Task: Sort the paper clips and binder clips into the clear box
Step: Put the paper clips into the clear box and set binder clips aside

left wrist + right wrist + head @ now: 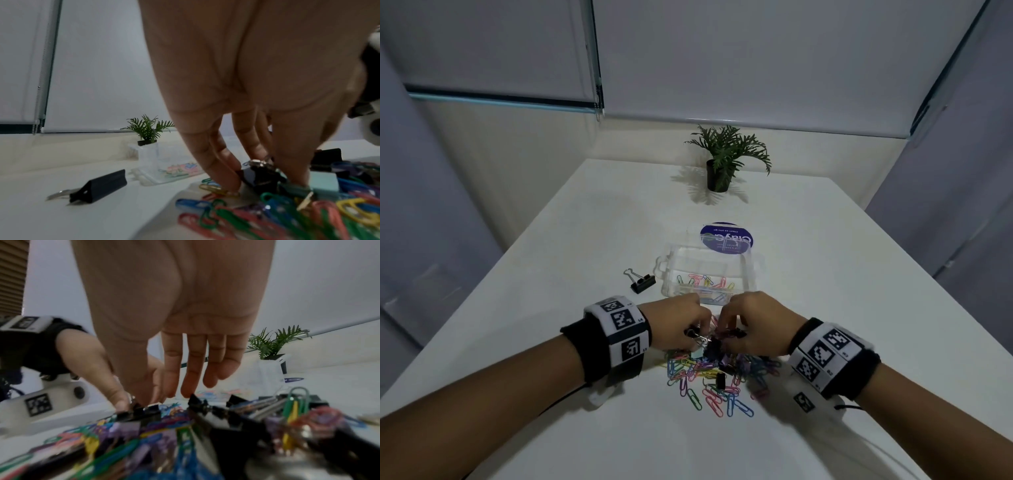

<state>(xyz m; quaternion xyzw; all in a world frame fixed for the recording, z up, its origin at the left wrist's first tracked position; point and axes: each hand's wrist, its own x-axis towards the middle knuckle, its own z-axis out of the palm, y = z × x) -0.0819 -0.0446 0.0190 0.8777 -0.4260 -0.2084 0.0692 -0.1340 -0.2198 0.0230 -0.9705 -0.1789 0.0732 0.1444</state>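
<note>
While both hands worked at the heap, the scene stood thus:
Left hand (677, 323): fingers pointed down, pinching a black binder clip (260, 175) at the heap's far edge.
Right hand (751, 322): fingers nearly straight, tips touching another black binder clip (198, 402); a grip could not be told.
Heap of coloured paper clips (709, 380): on the white table (551, 342), just below both hands.
Clear box (709, 274): open, just beyond the hands, some paper clips inside.
Large binder clip (641, 281): alone, left of the box.
Potted plant (722, 161): at the far end.

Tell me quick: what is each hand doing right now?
Left hand: fingers pinch a black binder clip in the pile.
Right hand: fingers fairly straight, reaching into the pile; no clear grip, cannot tell.
</note>
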